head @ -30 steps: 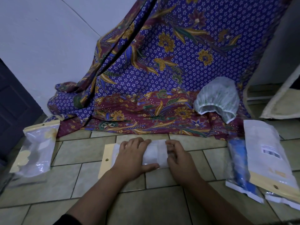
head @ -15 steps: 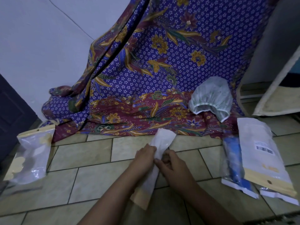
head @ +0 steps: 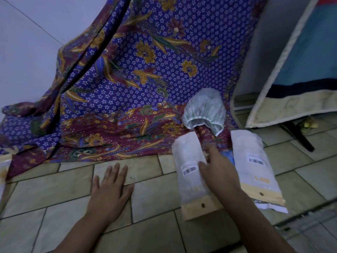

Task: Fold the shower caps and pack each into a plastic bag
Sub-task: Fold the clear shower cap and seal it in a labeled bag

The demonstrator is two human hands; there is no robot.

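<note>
A packed plastic bag (head: 189,172) with a barcode label and a tan header strip lies on the tiled floor right of centre. My right hand (head: 217,170) rests on its right edge, fingers stretched forward. Flat on the tiles to the left lies my left hand (head: 109,187), fingers spread and holding nothing. A loose white shower cap (head: 204,110) sits on the patterned cloth just behind the bag. Another packed bag (head: 253,167) lies to the right, partly over a blue packet (head: 228,154).
A purple and maroon batik cloth (head: 127,88) drapes from the wall onto the floor behind the work area. A mattress edge (head: 284,70) leans at the right. A bit of another bag (head: 3,172) shows at the left frame edge.
The bag that both hands held upright in front of me now lies on the floor at the right beside the other packs. My left hand let go and went flat on the tiles.
</note>
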